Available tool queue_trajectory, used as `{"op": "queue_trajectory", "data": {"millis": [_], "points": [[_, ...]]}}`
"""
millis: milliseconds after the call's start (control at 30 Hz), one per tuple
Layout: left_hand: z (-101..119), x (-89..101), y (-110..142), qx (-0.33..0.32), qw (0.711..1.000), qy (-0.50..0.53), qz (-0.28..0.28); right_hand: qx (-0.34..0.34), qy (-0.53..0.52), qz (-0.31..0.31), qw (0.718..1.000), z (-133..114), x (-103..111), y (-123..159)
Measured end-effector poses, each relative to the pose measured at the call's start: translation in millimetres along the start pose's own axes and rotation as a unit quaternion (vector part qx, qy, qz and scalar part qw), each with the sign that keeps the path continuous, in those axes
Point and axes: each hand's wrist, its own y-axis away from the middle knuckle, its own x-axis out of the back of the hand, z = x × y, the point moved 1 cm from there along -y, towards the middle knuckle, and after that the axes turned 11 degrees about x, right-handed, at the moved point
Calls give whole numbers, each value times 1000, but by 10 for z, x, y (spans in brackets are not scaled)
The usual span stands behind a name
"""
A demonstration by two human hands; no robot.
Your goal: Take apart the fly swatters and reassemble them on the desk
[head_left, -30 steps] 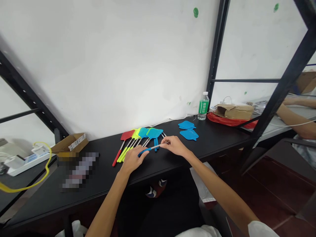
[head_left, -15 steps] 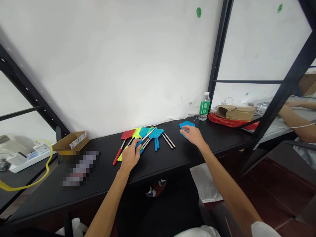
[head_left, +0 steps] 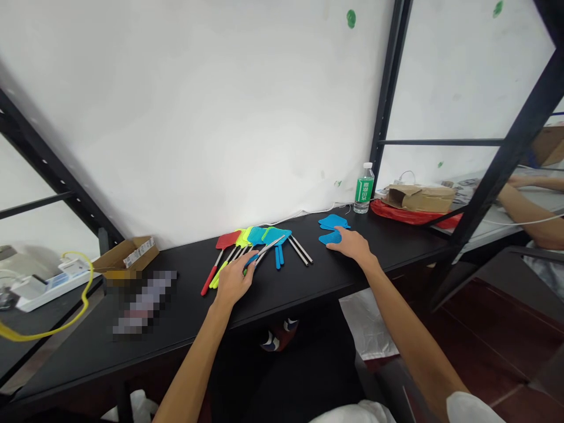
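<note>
My left hand (head_left: 235,282) is closed around the blue grip of a fly swatter handle (head_left: 272,242), whose bare metal rod points up and to the right. Pinched by my right hand (head_left: 356,245) is a blue fly swatter head (head_left: 329,237), tilted just in front of other blue heads (head_left: 333,221) on the desk. The two held pieces are apart. Under and behind my left hand lie a red fly swatter (head_left: 228,240) and several yellow and blue ones, fanned out and overlapping. Two blue grips (head_left: 279,257) and a few loose metal rods (head_left: 302,249) rest between my hands.
A water bottle (head_left: 363,189) stands against the wall at the back right of the black desk (head_left: 282,299). To the left are an open cardboard box (head_left: 127,255) and a power strip (head_left: 57,283). Black metal frame posts rise on both sides. Another person's arm shows at far right.
My right hand has drawn a blue swatter head slightly toward me, off the other heads. The rod in my left hand has swung slightly lower and to the right.
</note>
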Motion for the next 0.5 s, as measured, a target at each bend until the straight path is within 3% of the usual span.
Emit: {"op": "queue_trajectory", "data": {"millis": [133, 333, 500], "points": [[3, -1, 0, 6, 1000, -2, -4, 16, 25, -2, 1000, -73, 60, 25], [13, 8, -3, 4, 1000, 4, -5, 21, 49, 56, 997, -239, 137, 57], [16, 13, -4, -1, 1000, 4, -7, 5, 51, 91, 995, -184, 202, 58]]}}
